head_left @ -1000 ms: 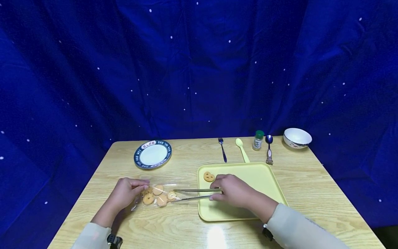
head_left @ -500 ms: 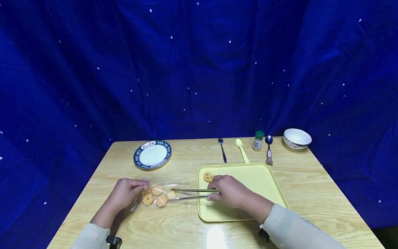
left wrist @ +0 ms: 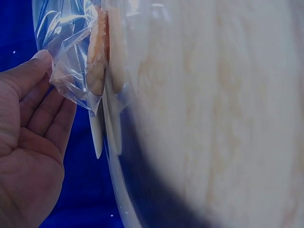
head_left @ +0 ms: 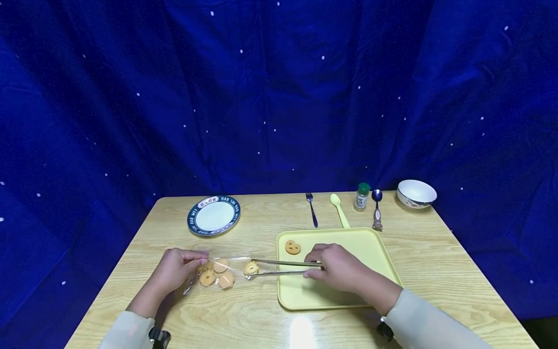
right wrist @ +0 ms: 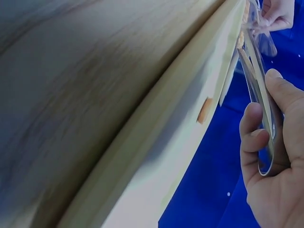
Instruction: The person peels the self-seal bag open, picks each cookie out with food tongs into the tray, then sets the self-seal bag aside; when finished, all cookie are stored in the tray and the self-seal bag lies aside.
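My left hand [head_left: 176, 270] pinches the edge of a clear plastic bag [left wrist: 71, 78] that lies on the table with several cookies [head_left: 225, 279] inside. Metal tongs [head_left: 283, 263] are gripped in my right hand [head_left: 333, 266], above the yellow tray. Their tips reach left to the bag's mouth and hold a ring-shaped cookie [head_left: 251, 267] between them. Whether that cookie is still partly inside the film is hard to tell. One pretzel-shaped cookie [head_left: 293, 247] lies on the yellow tray [head_left: 362, 237], near its far left corner.
A blue-rimmed plate [head_left: 214, 216] stands at the back left. Behind the tray are a fork [head_left: 312, 209], a yellow spoon [head_left: 340, 210], a green-capped jar [head_left: 362, 196], a dark spoon [head_left: 377, 209] and a white bowl [head_left: 416, 194].
My right hand has drawn the tongs to the right, and the ring-shaped cookie has come with them, away from the other cookies. The left hand keeps its place on the bag.
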A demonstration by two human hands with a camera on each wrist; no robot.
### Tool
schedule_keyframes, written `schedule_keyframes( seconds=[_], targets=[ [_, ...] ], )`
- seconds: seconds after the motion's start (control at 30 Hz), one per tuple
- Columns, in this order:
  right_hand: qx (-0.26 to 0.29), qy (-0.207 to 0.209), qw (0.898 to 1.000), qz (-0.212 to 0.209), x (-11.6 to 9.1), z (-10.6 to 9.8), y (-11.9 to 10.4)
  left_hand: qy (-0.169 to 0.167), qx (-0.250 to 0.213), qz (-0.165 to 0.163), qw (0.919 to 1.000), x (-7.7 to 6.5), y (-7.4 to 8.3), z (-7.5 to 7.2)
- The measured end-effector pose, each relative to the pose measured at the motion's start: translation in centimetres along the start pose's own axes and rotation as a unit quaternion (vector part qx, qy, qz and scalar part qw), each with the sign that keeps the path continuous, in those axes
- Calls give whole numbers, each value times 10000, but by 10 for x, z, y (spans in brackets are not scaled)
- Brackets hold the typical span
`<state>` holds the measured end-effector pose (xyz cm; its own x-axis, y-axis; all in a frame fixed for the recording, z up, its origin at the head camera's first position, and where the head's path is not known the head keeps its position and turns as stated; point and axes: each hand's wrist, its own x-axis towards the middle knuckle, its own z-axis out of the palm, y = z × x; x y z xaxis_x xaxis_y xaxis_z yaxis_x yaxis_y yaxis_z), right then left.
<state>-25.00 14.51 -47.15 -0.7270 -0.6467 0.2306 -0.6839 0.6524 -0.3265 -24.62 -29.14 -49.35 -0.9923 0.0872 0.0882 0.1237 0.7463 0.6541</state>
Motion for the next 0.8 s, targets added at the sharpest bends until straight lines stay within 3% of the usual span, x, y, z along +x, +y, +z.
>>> schedule_keyframes(
  seconds=[0.33, 0.57, 0.8],
  targets=[
    [156, 613, 9979, 150, -40, -25, 37, -16, 40, -15, 10000, 2, -2, 0],
    [-421, 862, 9924, 769, -71, -49, 64, 4, 78, -10, 10000, 1, -2, 0],
    [-673, 1062, 9883, 858, -91, -55, 82, -34, 22, 3, 10000, 1, -1, 0]
  ],
)
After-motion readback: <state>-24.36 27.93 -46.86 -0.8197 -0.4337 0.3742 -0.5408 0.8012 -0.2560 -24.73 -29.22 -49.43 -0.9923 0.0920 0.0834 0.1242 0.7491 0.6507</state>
